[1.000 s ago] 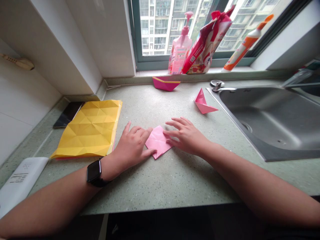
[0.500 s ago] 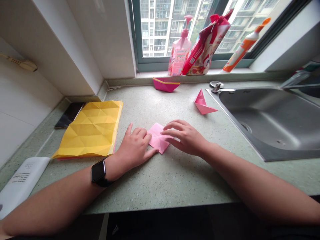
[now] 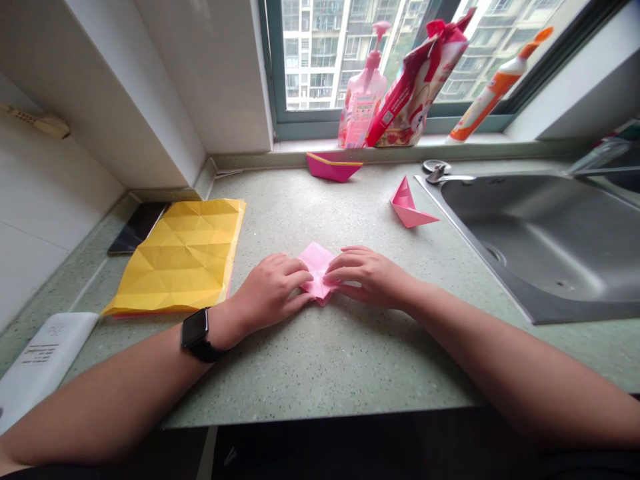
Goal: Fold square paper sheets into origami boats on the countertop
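A small folded sheet of pink origami paper (image 3: 317, 270) lies on the speckled green countertop (image 3: 330, 373), pinched into a narrow pointed shape. My left hand (image 3: 273, 287) presses its left side and my right hand (image 3: 367, 277) its right side, with the fingertips of both nearly meeting over it. The hands hide much of the paper. A black smartwatch (image 3: 195, 331) sits on my left wrist. To the left of my left hand lies a creased yellow paper sheet (image 3: 185, 257).
Two folded pink paper boats, one magenta (image 3: 333, 167) and one lighter (image 3: 409, 208), stand beyond my hands. A steel sink (image 3: 540, 247) lies right, a phone (image 3: 137, 228) left, and a white box (image 3: 45, 357) at the near left. Bottles stand on the windowsill.
My hands have moved inward and closed on the pink paper from both sides. The paper now looks narrower and more folded than before, and my left thumb has come down beside it.
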Tool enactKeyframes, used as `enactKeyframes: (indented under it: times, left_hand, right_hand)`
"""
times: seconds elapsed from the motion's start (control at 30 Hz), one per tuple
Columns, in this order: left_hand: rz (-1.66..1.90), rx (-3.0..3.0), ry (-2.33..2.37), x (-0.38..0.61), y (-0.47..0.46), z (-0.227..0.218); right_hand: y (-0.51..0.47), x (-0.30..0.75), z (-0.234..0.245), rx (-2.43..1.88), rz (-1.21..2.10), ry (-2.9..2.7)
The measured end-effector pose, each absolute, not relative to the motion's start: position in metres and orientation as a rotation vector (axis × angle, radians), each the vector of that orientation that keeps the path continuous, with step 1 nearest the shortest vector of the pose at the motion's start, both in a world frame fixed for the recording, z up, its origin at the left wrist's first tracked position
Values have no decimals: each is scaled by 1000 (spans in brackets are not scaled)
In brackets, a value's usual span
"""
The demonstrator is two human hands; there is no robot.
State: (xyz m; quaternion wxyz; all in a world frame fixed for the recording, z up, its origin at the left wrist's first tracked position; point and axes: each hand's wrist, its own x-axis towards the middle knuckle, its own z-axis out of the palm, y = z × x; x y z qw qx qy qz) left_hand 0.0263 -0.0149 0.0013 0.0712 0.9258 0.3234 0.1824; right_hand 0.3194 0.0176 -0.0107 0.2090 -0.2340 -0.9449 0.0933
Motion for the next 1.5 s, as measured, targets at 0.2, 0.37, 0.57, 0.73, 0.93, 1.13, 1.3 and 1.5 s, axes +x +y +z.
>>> enactKeyframes:
  times: [0.2, 0.37, 0.57, 0.73, 0.93, 1.13, 1.3, 1.5]
  left_hand:
    - [606, 2740, 1021, 26, -13, 0]
    - [697, 2707, 1058, 25, -11, -2]
    - [689, 2713, 1052, 26, -13, -4]
    - [694, 2755, 1052, 25, -10, -9]
    - [709, 2751, 1067, 24, -8, -13]
    - [686, 2758, 1126, 23, -11, -8]
    - [703, 2735, 1114, 26, -15, -7]
    - [681, 2666, 1174, 26, -13, -5]
  right_hand:
    - [20, 320, -13, -661, 266, -2578]
    - [20, 320, -13, -649, 229, -2547]
    - [22, 322, -18, -693, 145, -2549]
    - [21, 321, -17, -665, 110, -2555]
    - [21, 324, -16, -757, 58, -2621]
    - [16, 326, -10, -818, 34, -2655]
    - [8, 324, -3, -869, 91, -2707]
    - [4, 320, -4, -971, 166, -2585]
